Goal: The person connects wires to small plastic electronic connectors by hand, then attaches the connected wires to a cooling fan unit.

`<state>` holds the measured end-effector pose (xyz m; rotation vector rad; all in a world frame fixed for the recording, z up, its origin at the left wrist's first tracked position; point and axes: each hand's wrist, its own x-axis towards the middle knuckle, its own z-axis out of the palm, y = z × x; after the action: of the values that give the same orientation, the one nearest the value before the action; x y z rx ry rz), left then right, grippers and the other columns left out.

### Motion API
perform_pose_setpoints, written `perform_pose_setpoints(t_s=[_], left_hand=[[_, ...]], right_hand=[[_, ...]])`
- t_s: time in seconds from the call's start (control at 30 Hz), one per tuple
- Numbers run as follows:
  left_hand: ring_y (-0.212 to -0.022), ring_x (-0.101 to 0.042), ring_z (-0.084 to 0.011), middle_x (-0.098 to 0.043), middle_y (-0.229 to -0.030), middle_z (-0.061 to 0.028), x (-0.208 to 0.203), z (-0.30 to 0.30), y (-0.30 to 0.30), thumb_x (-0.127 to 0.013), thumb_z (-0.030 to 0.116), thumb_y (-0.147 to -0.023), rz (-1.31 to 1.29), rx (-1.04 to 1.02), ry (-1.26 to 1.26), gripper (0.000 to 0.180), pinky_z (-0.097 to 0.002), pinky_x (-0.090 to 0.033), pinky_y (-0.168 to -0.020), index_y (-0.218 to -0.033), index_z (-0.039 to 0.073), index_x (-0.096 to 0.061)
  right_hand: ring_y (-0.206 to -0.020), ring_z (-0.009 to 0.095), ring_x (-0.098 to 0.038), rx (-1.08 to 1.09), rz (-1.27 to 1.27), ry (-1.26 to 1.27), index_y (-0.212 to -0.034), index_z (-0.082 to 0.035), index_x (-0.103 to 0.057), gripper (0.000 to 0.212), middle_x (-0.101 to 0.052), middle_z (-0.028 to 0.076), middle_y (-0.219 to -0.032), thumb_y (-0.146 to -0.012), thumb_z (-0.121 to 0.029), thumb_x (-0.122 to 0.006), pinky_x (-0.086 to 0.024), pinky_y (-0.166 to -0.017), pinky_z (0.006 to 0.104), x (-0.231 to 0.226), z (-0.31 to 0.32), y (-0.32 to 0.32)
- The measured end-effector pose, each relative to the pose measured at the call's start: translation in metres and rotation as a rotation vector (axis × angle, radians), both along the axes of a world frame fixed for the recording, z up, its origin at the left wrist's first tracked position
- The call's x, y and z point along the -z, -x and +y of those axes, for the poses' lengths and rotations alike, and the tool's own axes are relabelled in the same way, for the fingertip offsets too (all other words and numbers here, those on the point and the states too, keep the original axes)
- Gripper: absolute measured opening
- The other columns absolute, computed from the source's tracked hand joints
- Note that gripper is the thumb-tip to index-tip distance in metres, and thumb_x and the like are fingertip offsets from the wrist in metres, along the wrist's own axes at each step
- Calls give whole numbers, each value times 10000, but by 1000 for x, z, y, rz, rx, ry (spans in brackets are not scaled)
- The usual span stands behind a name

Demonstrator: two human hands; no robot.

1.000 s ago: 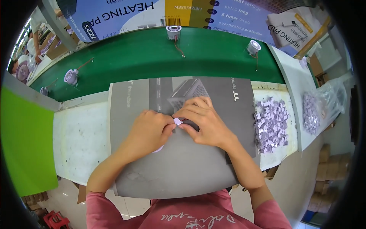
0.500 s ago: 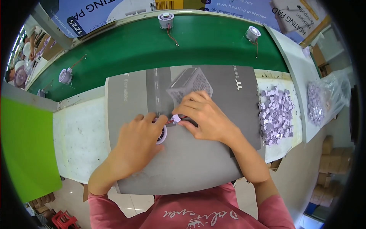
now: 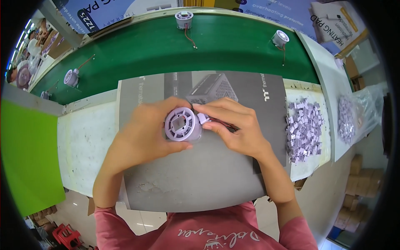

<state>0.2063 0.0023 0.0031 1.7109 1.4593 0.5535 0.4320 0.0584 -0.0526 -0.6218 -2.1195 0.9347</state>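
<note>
Currently holding a pale round drum [image 3: 180, 123] in the left hand [image 3: 146, 131], with fingers curled round its upper edge and thumb along its lower edge. Showing its spoked face upward, with a square block at the centre. Pinching a small white plug [image 3: 203, 118] between thumb and fingertips of the right hand [image 3: 237, 125], just beside the drum's right side; cannot tell about actual contact there. Also partly covering thin reddish wires [image 3: 228, 125] with the same fingers. Holding both over the middle of a grey board [image 3: 179, 179], below a printed picture [image 3: 214, 88]; cannot tell about resting on it or being lifted. Can see, right of the board, a pile [image 3: 304, 130] of small white parts on the pale bench [image 3: 87, 146], then a clear bag [image 3: 368, 110] by a slanting panel [image 3: 329, 91]. Across the far side, can see a green belt [image 3: 137, 54] carrying four similar drums [image 3: 183, 21]: one near top centre, one to its right, two at left, with wires trailing from some. Farther left, can see a bright green sheet [image 3: 31, 150] beside the bench and, below that, a red stool [image 3: 66, 236].
</note>
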Motion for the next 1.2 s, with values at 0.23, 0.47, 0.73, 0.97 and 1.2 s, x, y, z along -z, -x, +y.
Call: perform_pose_setpoints(t_s=[0.23, 0.47, 0.73, 0.97, 1.2], left_hand=[[-986, -703, -264, -714, -1074, -125, -5, 3, 6, -908, 187, -644, -150, 47, -117, 618, -379, -614, -796, -1175, 18, -642], [-958, -708, -254, -718, -1082, -130, -2, 5, 0, -911, 176, -633, -198, -30, -142, 607, -373, -620, -778, -1159, 1, -663], [-1002, -706, -229, -718, -1123, -116, 1, -3, -6, -921, 131, -601, -132, -71, -307, 681, -356, -609, -786, -1222, 18, -664], [-1093, -675, -203, -699, -1202, -86, -1, 5, 0, -935, 118, -594, -180, -100, -249, 747, -378, -581, -872, -1277, 45, -641], [-1061, -672, -244, -696, -1156, -96, 12, 70, 105, -890, 61, -630, 461, -332, -285, 668, -354, -526, -958, -1242, 48, -621]], right_hand=[[-873, 196, -663, -12, 132, 233, -1232, -105, -716, 425, -708, 101, -1028, -823, 11, -739, -546, -741, 294, -7, 0, -1], [-862, 204, -652, 48, 13, -6, -1247, -126, -711, 451, -691, 103, -1012, -823, 29, -725, -550, -719, 305, -12, 0, -1], [-840, 231, -625, 117, 27, -296, -1222, -131, -730, 620, -659, 83, -971, -668, 145, -685, -549, -688, 321, -12, 2, 3], [-991, 289, -627, 85, 23, -310, -1273, -108, -690, 538, -659, 116, -1135, -757, 41, -721, -532, -855, 375, -19, 8, 3], [-1142, 320, -564, 424, -157, -257, -1342, -77, -608, 469, -618, 130, -1249, -881, -72, -692, -460, -980, 401, -41, 18, -31]])
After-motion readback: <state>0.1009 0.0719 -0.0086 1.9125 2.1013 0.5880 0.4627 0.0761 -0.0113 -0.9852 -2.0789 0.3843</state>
